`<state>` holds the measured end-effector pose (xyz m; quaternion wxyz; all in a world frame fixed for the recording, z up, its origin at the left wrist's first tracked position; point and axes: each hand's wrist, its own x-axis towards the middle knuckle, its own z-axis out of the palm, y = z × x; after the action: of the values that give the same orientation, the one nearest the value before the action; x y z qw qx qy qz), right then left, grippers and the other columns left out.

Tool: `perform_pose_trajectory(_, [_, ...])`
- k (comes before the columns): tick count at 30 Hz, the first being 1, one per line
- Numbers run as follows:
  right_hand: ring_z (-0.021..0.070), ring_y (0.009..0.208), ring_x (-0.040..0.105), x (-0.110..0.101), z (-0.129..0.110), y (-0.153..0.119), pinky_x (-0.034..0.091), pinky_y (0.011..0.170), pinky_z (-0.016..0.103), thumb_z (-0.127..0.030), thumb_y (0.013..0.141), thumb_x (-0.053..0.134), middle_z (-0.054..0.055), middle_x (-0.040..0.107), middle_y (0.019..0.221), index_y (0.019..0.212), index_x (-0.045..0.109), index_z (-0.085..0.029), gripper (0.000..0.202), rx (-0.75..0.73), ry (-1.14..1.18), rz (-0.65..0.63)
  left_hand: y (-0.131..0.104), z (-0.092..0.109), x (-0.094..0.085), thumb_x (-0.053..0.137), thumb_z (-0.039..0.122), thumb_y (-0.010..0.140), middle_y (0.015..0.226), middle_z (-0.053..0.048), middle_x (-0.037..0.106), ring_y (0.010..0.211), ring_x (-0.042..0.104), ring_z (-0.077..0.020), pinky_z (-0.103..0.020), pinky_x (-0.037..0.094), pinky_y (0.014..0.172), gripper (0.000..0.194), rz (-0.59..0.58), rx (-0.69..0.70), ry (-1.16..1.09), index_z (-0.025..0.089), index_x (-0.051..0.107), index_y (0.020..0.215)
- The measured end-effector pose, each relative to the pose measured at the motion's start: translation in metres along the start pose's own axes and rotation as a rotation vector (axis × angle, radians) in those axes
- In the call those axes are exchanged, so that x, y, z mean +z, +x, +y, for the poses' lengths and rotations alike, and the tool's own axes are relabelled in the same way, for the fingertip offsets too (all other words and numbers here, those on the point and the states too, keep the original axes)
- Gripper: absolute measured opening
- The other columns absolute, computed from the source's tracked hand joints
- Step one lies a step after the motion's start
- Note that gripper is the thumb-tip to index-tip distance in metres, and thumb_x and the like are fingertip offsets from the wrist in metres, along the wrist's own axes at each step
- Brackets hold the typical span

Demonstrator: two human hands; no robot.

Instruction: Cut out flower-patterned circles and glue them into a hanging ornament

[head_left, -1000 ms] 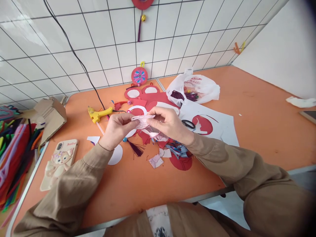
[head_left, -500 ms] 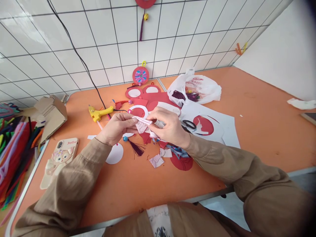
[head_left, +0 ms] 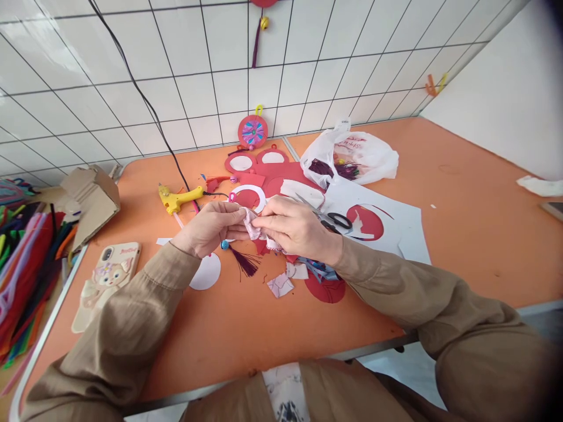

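A strip of pale pink fabric (head_left: 250, 225) with a red stitched edge is bunched between my two hands above the table. My left hand (head_left: 213, 227) pinches its left end between thumb and fingers. Closed on the gathered part is my right hand (head_left: 299, 228), whose fingertips point left. Beneath them lie red paper scraps and a white paper ring (head_left: 260, 197). Black-handled scissors (head_left: 338, 221) rest just past my right hand. Below my left hand are a dark tassel with a blue bell (head_left: 241, 258) and a white paper disc (head_left: 206, 271).
A yellow glue gun (head_left: 178, 198) with its cord lies left. A phone in a cartoon case (head_left: 108, 281) is near the left edge, beside pipe cleaners (head_left: 26, 264) and cardboard (head_left: 92, 202). A plastic bag (head_left: 373, 155) of tassels stands at the back. White paper (head_left: 404, 225) lies right.
The fabric was a flat folded strip between my fingertips; now it is bunched up, and my right fingers have shifted slightly left along it. The view has tilted slightly.
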<state>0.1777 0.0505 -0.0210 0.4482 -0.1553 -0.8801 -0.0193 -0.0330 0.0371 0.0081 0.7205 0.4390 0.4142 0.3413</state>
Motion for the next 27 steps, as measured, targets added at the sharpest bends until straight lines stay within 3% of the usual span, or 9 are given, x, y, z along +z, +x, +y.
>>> perform_pose_trajectory(4, [0.0117,0.069,0.057,-0.003,0.001,0.001,0.048,0.059,0.025,-0.013,0.098,0.052,0.003,0.064,0.079,0.087,0.07,-0.018,0.023,-0.024,0.004,-0.042,0.0,0.003,-0.004,0.086,0.025,0.073,0.081,-0.011,0.079,0.078,0.076,-0.0224,-0.035,0.061,0.08,0.025,-0.034,0.003,0.004,0.01,0.078,0.091])
perform_pose_trajectory(10, [0.0129,0.07,0.054,-0.003,0.002,0.002,0.044,0.06,0.027,-0.013,0.098,0.051,0.002,0.064,0.078,0.081,0.069,-0.019,0.026,-0.086,-0.16,-0.109,-0.004,0.01,-0.003,0.085,0.02,0.072,0.087,-0.011,0.08,0.077,0.077,-0.0233,-0.036,0.061,0.079,0.039,0.03,-0.03,-0.005,0.011,0.075,0.109])
perform_pose_trajectory(14, [0.0135,0.071,0.055,-0.003,0.003,0.003,0.045,0.062,0.027,-0.01,0.097,0.05,0.002,0.064,0.075,0.081,0.07,-0.018,0.027,-0.135,-0.194,-0.095,-0.005,0.009,0.004,0.09,0.029,0.066,0.081,-0.009,0.078,0.074,0.075,-0.021,-0.033,0.06,0.075,0.046,0.068,0.012,0.02,0.01,0.075,0.105])
perform_pose_trajectory(18, [0.0144,0.074,0.058,-0.004,0.003,0.002,0.047,0.065,0.028,-0.012,0.097,0.051,0.003,0.067,0.081,0.086,0.071,-0.02,0.024,-0.111,-0.093,-0.131,-0.003,0.005,0.007,0.092,0.024,0.059,0.071,-0.007,0.075,0.066,0.073,-0.0185,-0.032,0.06,0.07,0.046,0.111,0.016,0.115,0.008,0.074,0.099])
perform_pose_trajectory(20, [0.0151,0.076,0.06,-0.006,0.003,0.002,0.049,0.068,0.03,-0.019,0.096,0.055,0.005,0.067,0.087,0.089,0.071,-0.018,0.017,0.006,0.059,-0.131,-0.003,0.004,0.008,0.089,0.024,0.061,0.069,-0.005,0.075,0.062,0.071,-0.0173,-0.031,0.059,0.068,0.041,0.146,0.06,0.16,0.01,0.074,0.097])
perform_pose_trajectory(23, [0.0163,0.078,0.061,-0.009,0.0,0.004,0.05,0.07,0.031,-0.034,0.091,0.065,0.006,0.066,0.088,0.09,0.067,-0.016,0.018,0.339,0.304,-0.1,-0.005,0.003,0.013,0.082,0.021,0.069,0.068,-0.003,0.074,0.062,0.07,-0.0151,-0.028,0.058,0.065,0.03,0.181,0.183,0.255,0.012,0.075,0.096])
perform_pose_trajectory(25, [0.0163,0.075,0.06,-0.01,-0.003,0.007,0.048,0.068,0.03,-0.037,0.087,0.067,0.005,0.066,0.083,0.085,0.064,-0.016,0.022,0.552,0.381,-0.151,-0.007,0.002,0.017,0.079,0.02,0.072,0.068,-0.002,0.073,0.062,0.068,-0.0141,-0.027,0.056,0.062,0.025,0.18,0.259,0.315,0.013,0.075,0.095])
perform_pose_trajectory(27, [0.0154,0.071,0.057,-0.009,-0.006,0.009,0.044,0.064,0.029,-0.035,0.085,0.066,0.003,0.064,0.077,0.077,0.062,-0.017,0.02,0.662,0.395,-0.239,-0.008,0.0,0.02,0.078,0.02,0.073,0.069,-0.002,0.072,0.062,0.067,-0.0143,-0.026,0.054,0.059,0.022,0.173,0.323,0.359,0.014,0.075,0.094])
